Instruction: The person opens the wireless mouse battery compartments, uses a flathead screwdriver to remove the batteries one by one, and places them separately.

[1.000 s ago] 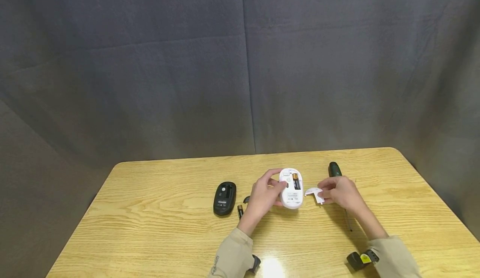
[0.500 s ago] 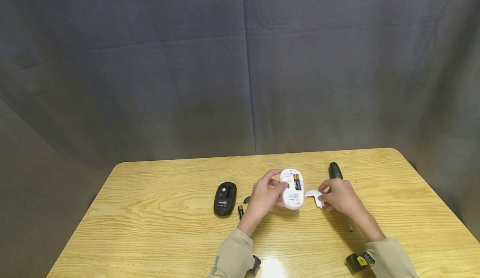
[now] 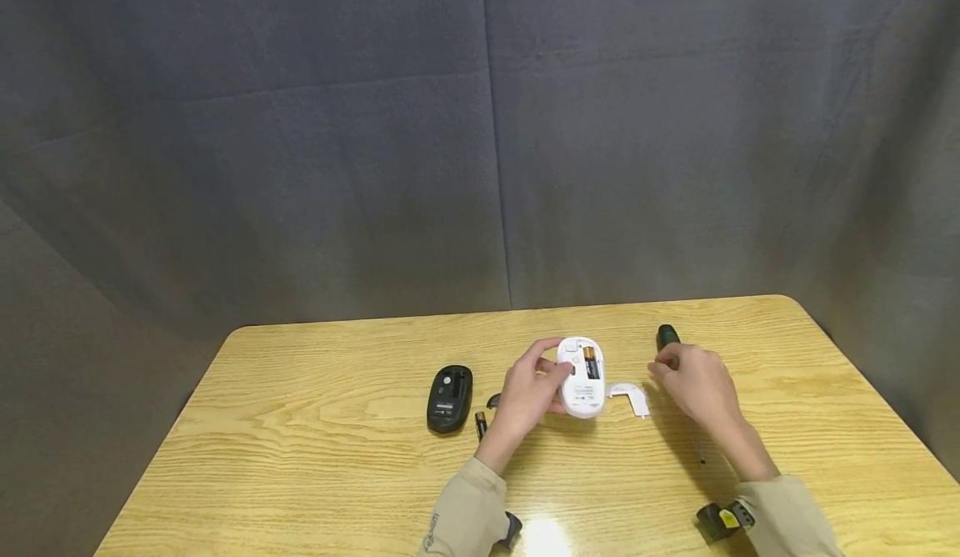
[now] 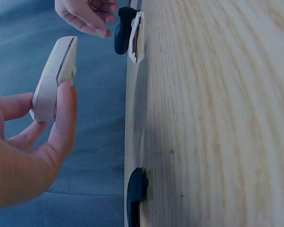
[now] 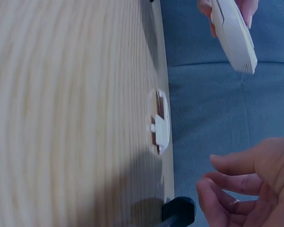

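My left hand (image 3: 527,386) holds a white computer mouse (image 3: 582,398) above the table, underside facing me. A battery (image 3: 592,363) sits in the mouse's uncovered slot. In the left wrist view, the thumb and fingers grip the mouse (image 4: 55,78) by its sides. The white battery cover (image 3: 632,395) lies on the table to the right of the mouse. My right hand (image 3: 699,382) hovers beyond that cover with fingers loosely bent and nothing between them, as the right wrist view shows. Beneath this hand lies a screwdriver with a dark green handle (image 3: 667,336), its shaft partly hidden.
A black mouse (image 3: 450,398) lies underside up at the left, its battery slot uncovered. Near my left wrist are a loose battery (image 3: 481,424) and a small black piece (image 3: 492,400), partly hidden by the hand. A grey curtain (image 3: 375,165) hangs behind the table (image 3: 300,474).
My right hand has let go of the white battery cover, which now lies on the table. That hand has shifted slightly right and away. The left hand still holds the white mouse, nearly unmoved.
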Available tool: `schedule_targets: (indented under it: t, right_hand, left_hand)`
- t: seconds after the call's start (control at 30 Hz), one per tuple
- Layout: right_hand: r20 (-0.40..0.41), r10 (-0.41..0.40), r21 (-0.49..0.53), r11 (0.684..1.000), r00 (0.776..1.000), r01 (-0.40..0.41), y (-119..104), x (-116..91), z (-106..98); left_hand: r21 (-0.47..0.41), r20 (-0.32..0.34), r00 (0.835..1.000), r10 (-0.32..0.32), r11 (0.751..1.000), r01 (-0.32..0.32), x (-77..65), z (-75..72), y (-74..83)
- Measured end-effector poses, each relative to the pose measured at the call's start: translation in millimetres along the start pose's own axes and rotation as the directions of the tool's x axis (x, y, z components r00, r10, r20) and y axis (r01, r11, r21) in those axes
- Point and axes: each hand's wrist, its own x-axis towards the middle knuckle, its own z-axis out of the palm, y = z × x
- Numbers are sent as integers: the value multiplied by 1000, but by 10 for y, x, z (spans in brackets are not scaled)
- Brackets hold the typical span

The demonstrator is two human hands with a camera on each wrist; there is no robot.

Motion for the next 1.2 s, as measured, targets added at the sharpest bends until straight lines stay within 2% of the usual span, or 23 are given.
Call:
schedule_targets:
  t: [0.23, 0.5, 0.7, 0.93, 1.2]
  right_hand:
    - [-28, 38, 12, 999, 999, -37, 55, 2, -47]
    - [-41, 78, 6, 997, 996, -78, 109, 4, -89]
    - [1, 118, -15, 993, 993, -118, 174, 12, -94]
    - [96, 165, -48, 986, 982, -161, 230, 37, -71]
    - [131, 184, -17, 983, 974, -183, 295, 65, -53]
  left_hand:
    - [-15, -22, 1000, 4, 1000, -4, 15, 9, 2]
    - [-48, -3, 1000, -12, 999, 12, 5, 11, -5]
    - [-57, -3, 1000, -19, 998, 18, -4, 16, 1]
    - [-57, -8, 1000, -18, 998, 17, -8, 21, 12]
    - [-56, -12, 1000, -19, 998, 18, -8, 25, 15]
